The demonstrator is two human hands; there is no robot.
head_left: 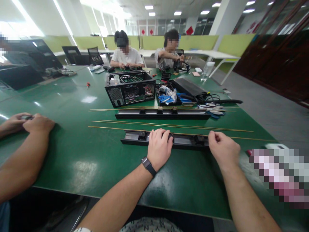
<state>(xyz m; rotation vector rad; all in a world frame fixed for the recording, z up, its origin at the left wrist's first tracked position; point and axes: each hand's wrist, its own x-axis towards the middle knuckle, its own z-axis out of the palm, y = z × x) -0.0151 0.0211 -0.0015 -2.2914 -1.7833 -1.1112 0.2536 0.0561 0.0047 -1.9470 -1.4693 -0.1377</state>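
A long black rail [184, 141] with a silvery inner channel lies across the table in front of me. Black blocks sit in it, one [142, 135] near its left end and another [200, 139] near its right. My left hand [160, 146], wearing a black watch, grips the rail around its middle, fingers curled over the far edge and partly covering another block. A thin brass-coloured rod [113, 128] runs along the rail's far edge, passing under my left fingers. At the rail's right end my right hand [224, 149] is closed in a pinch on this rod, which sticks out beyond it.
Farther back lie more rods [145, 123] and a second black rail [161, 114]. Behind are an open computer case [130, 88] and a black tray [169, 102] with gloves. Two people sit opposite; a co-worker's hands [31, 122] are at left. A blurred pink object [277, 174] lies right.
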